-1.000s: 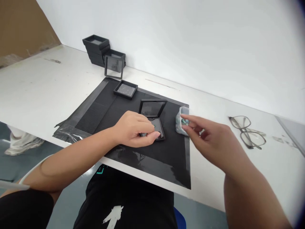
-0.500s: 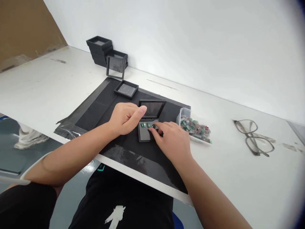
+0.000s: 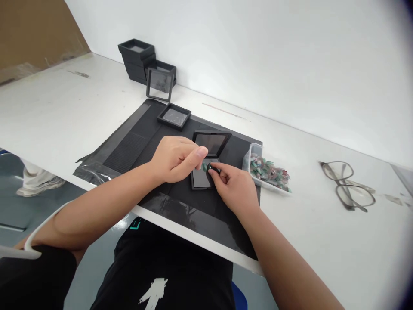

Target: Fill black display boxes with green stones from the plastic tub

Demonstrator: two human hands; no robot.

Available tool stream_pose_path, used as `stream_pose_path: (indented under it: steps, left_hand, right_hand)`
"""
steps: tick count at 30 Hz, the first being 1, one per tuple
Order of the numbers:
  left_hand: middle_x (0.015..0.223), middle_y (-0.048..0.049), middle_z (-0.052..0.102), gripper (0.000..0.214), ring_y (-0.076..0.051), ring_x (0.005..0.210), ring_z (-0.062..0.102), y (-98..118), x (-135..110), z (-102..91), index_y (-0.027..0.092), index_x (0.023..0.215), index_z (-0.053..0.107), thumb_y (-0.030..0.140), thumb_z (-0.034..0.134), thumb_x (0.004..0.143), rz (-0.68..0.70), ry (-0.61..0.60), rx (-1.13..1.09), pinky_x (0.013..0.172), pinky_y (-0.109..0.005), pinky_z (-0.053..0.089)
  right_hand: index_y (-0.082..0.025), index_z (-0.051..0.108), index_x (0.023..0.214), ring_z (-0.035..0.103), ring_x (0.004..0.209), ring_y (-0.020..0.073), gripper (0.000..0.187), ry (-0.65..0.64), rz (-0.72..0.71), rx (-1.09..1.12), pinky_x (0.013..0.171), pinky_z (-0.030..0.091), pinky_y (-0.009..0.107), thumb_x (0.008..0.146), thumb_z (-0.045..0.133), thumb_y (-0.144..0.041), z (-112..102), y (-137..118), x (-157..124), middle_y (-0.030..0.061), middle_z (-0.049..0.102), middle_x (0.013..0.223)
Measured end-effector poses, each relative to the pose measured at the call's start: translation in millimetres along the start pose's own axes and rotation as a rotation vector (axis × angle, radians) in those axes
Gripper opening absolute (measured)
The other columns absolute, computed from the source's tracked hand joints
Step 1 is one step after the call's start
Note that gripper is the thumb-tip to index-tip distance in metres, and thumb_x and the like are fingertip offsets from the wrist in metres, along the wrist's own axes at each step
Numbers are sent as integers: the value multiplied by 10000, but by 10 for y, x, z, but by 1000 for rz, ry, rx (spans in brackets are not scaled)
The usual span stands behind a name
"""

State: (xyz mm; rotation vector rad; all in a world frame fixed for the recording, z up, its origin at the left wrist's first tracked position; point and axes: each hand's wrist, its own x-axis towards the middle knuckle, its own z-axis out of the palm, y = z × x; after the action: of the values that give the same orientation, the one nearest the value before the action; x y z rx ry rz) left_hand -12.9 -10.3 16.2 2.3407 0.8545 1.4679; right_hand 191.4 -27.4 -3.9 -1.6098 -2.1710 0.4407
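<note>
An open black display case [image 3: 206, 161] lies on a black mat [image 3: 135, 142], its lid raised at the back. My left hand [image 3: 176, 159] rests curled over the case's left side, thumb out toward the lid. My right hand [image 3: 232, 185] pinches a small dark stone [image 3: 210, 167] over the case's inner pad, beside small green stones lying there. A clear plastic tray [image 3: 254, 153] with several green and reddish stones sits just right of the case.
A closed black case [image 3: 174, 116] lies farther back on the mat. A stack of black cases [image 3: 138, 60] stands by the wall, one case [image 3: 158, 84] leaning upright against it. Eyeglasses [image 3: 350, 185] lie on the white table at right. The table edge is near my lap.
My right hand left the stone tray, came to the open case and now pinches a dark stone there. My left hand shifted from covering the case's front to its left side.
</note>
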Motion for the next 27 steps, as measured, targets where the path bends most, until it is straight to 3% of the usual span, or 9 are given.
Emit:
stream_pose_path:
  steps: [6, 11, 15, 20, 27]
  left_hand:
    - [520, -25, 617, 611, -85, 520, 549, -18, -20, 3, 159, 568, 628, 392, 319, 1041, -38, -36, 26, 555, -216, 382]
    - [537, -28, 634, 612, -90, 529, 560, -18, -23, 13, 160, 579, 635, 405, 317, 1041, -55, -54, 31, 555, -222, 383]
    - [510, -26, 618, 628, -88, 512, 549, -13, -16, 14, 161, 559, 638, 426, 329, 1038, -82, -46, 37, 548, -222, 378]
    - [491, -15, 608, 619, -76, 491, 544, -1, 14, 10, 164, 547, 655, 425, 368, 1030, -82, -28, 38, 523, -215, 366]
    - [507, -5, 616, 617, -79, 498, 562, 1, 40, -23, 168, 592, 677, 460, 357, 1032, -160, -98, 142, 525, -216, 364]
  right_hand:
    - [-230, 789, 1070, 524, 539, 154, 318, -3, -1, 119, 559, 393, 293, 909, 523, -297, 7, 37, -11, -19, 581, 574]
    - [-232, 782, 1056, 480, 545, 142, 299, 109, -50, 208, 582, 409, 284, 914, 521, -265, 46, 91, -3, -29, 503, 586]
    - [-210, 717, 1120, 424, 503, 125, 276, 132, 25, 272, 556, 395, 268, 914, 558, -302, 59, 105, 28, -65, 418, 572]
    - [-218, 684, 1044, 441, 520, 128, 215, 111, 93, 322, 530, 373, 263, 924, 560, -345, 67, 95, 61, -61, 445, 586]
    - [-239, 706, 1036, 471, 542, 148, 238, 42, 44, 221, 545, 353, 284, 951, 510, -344, 26, 67, 16, -40, 485, 593]
